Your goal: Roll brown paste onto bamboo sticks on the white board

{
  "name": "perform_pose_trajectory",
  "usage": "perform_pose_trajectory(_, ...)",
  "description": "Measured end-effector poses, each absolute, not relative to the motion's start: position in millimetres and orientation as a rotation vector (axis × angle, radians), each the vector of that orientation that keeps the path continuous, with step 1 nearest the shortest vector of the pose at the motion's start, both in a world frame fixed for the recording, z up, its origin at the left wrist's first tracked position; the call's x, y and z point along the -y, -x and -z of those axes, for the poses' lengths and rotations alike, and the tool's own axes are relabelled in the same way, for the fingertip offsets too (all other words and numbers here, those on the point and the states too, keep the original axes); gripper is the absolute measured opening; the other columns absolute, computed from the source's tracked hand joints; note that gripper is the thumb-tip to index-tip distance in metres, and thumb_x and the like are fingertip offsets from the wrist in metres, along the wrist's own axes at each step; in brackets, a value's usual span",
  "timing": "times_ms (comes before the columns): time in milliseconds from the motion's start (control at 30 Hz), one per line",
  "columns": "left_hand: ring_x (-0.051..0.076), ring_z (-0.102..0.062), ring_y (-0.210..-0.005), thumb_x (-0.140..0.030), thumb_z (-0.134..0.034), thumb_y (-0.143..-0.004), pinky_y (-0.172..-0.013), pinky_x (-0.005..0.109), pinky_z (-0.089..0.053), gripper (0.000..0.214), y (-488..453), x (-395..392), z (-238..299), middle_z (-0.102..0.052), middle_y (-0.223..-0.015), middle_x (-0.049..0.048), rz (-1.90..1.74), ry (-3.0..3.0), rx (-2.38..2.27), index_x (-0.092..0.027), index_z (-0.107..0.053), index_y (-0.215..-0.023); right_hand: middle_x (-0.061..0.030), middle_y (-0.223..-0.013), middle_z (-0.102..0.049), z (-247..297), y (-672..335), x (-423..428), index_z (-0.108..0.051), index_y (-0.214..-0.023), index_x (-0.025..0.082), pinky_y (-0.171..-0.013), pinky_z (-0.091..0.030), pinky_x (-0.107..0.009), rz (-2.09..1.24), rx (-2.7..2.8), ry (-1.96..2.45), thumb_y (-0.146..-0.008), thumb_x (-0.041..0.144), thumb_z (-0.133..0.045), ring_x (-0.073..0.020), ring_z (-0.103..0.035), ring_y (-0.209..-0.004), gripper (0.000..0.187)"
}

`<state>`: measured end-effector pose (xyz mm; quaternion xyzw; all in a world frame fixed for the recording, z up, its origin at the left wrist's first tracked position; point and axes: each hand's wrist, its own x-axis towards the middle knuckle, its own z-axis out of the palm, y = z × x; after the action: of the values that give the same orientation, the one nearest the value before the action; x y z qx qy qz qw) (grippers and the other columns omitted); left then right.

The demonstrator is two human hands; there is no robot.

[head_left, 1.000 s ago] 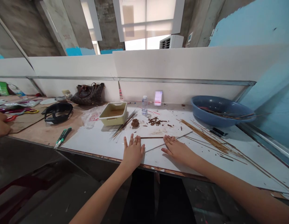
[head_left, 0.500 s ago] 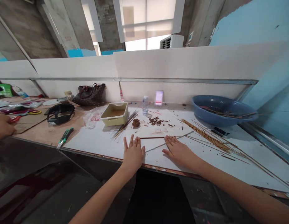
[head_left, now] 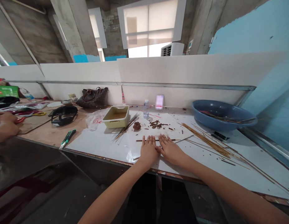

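My left hand (head_left: 149,152) lies flat, palm down, with its fingertips on a thin brown stick (head_left: 139,141) that runs sideways across the white board. Close beside it, my right hand (head_left: 171,151) is also flat on the stick, and the two thumbs nearly touch. Both hands are open, and they cover the stick's middle; its ends show on either side. Partly hidden by the hands, a thin grey strip (head_left: 186,138) slants across the board. Just beyond my fingers sit a brown clay-like lump (head_left: 136,126) and several dark brown fragments (head_left: 156,124).
A yellow basin of brownish liquid (head_left: 116,123) stands left, near loose thin sticks (head_left: 125,130). A bundle of tan sticks (head_left: 205,140) and a blue tub (head_left: 224,123) are right. A water bottle (head_left: 146,110) stands behind. Green-handled cutters (head_left: 68,138) and another person's hand (head_left: 5,126) are left.
My hands have come together from apart: the left slid right along the stick, the right moved slightly left. The stick's left end now shows. The camera view has tilted a little.
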<state>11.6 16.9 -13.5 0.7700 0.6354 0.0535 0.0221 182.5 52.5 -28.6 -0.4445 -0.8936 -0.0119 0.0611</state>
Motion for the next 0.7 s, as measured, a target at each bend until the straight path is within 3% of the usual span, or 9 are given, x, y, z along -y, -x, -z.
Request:
perform_pose_trajectory(200,0.032,-0.034,-0.170,-0.041,-0.035,-0.113,-0.144,0.053,-0.015,0.070,-9,-13,24,-0.041,-0.179,0.0167,-0.170,-2.411,-1.991,-0.009,-0.039,-0.175,-0.0274,-0.178,-0.036,33,-187,-45,-0.037,-0.175,0.004,-0.138,-0.030,-0.056,0.012,2.706,1.340,-0.118,0.058,-0.032,-0.0349,-0.034,-0.169,0.079)
perform_pose_trajectory(400,0.031,-0.028,-0.173,-0.034,-0.037,-0.111,-0.143,0.052,-0.016,0.072,-9,-36,-3,-0.032,-0.181,0.0210,-0.077,-2.323,-1.989,0.000,-0.035,-0.174,-0.0297,-0.176,-0.038,15,-180,-72,-0.038,-0.173,0.002,-0.138,-0.028,-0.059,-0.040,2.723,1.383,-0.119,0.053,-0.026,-0.0356,-0.033,-0.169,0.076)
perform_pose_trajectory(567,0.029,-0.036,-0.170,-0.038,-0.028,-0.115,-0.142,0.052,-0.023,0.067,2,-5,16,-0.042,-0.178,0.0179,-0.207,-2.409,-1.975,-0.005,-0.041,-0.173,-0.0276,-0.178,-0.036,38,-196,-48,-0.037,-0.175,0.006,-0.138,-0.031,-0.059,0.007,2.722,1.275,-0.117,0.066,-0.028,-0.0361,-0.035,-0.168,0.084)
perform_pose_trajectory(700,0.031,-0.039,-0.168,-0.039,-0.028,-0.116,-0.141,0.053,-0.026,0.067,6,-12,16,-0.045,-0.176,0.0192,-0.173,-2.408,-1.967,-0.006,-0.044,-0.171,-0.0269,-0.177,-0.039,36,-197,-50,-0.033,-0.177,0.008,-0.137,-0.033,-0.060,0.016,2.728,1.275,-0.116,0.063,-0.034,-0.0374,-0.037,-0.167,0.082)
